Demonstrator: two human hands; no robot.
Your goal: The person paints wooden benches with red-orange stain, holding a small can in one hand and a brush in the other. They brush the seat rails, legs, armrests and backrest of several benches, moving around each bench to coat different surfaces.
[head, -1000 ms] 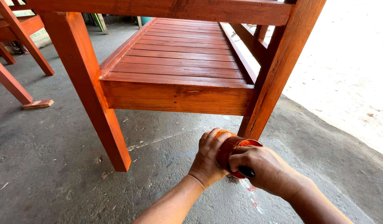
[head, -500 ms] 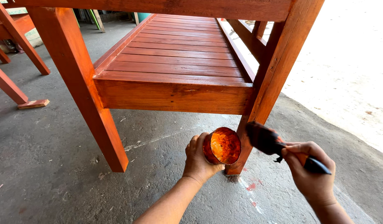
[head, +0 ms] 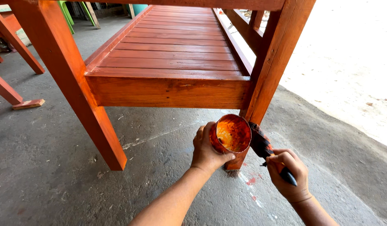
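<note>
Fingers of the left hand (head: 208, 152) wrap the stain cup (head: 230, 134); right hand (head: 287, 175) fingers clamp the brush (head: 266, 150).

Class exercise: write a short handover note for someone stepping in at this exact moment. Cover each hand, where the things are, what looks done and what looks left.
Left hand: grip around a small tin of orange-brown stain, tilted with its open mouth toward the camera.
Right hand: grip on a dark-handled brush, bristles at the lower part of the bench's right front leg.
Done: slatted seat, front rail and left front leg look stained.
Left: the foot of the right leg near the concrete floor; its far faces are hidden.
</note>
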